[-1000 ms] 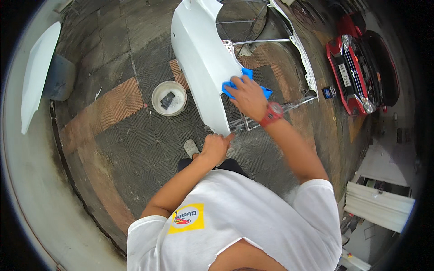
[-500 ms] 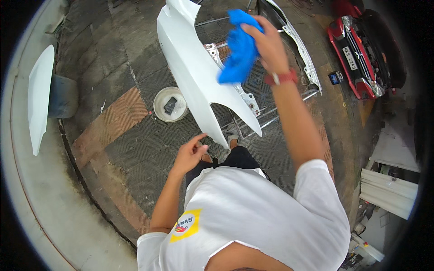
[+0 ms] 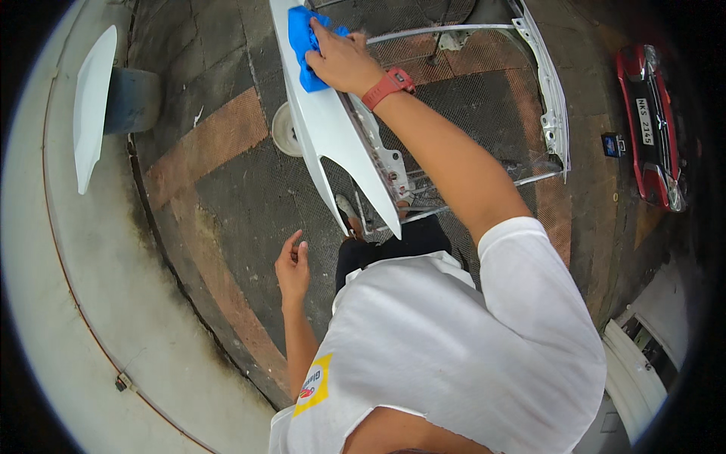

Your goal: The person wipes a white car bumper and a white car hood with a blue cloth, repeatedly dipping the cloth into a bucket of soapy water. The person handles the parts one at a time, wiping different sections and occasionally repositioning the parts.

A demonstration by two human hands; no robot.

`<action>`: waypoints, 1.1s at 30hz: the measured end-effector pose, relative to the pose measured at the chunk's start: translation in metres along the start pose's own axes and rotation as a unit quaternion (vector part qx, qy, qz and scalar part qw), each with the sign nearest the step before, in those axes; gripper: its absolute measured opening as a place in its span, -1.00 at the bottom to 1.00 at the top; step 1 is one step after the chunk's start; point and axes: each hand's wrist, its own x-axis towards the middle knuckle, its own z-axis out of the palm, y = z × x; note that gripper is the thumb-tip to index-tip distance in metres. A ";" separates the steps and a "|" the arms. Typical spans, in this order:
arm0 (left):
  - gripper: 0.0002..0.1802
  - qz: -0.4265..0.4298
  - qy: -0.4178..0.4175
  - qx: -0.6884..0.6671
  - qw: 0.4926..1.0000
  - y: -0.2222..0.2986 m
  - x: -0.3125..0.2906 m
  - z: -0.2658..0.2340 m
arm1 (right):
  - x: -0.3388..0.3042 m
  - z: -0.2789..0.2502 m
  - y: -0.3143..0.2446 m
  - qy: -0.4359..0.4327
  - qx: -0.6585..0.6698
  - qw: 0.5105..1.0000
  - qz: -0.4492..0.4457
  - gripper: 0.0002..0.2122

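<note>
A person's right hand [image 3: 344, 64], a red watch [image 3: 387, 88] at its wrist, holds a blue cloth [image 3: 299, 51] against a white car body panel [image 3: 329, 125], fingers clamped on the cloth. The panel runs from beneath those fingers back toward the person, with a pale bucket [image 3: 283, 130] partly hidden below and left of them. The left hand [image 3: 293, 272] hovers left of the panel's near end, its fingers slightly apart. Far right of the right fingers sits a red vehicle front [image 3: 652, 129].
</note>
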 end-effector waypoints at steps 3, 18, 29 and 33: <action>-0.60 0.030 0.001 0.007 1.000 0.006 -0.016 0.020 | -0.019 -0.011 -0.001 0.007 0.025 0.997 -0.072 -0.39; -0.61 0.074 0.002 0.027 0.997 -0.010 -0.058 0.001 | -0.284 -0.112 -0.053 -0.118 0.067 0.991 -0.001 -0.48; -0.61 0.044 0.018 -0.030 0.998 -0.096 -0.127 -0.006 | -0.286 -0.169 -0.081 0.153 0.344 0.912 0.163 -0.55; -0.61 0.061 0.047 -0.035 0.996 -0.107 -0.135 -0.008 | -0.257 -0.114 -0.049 0.038 0.024 0.998 -0.040 -0.58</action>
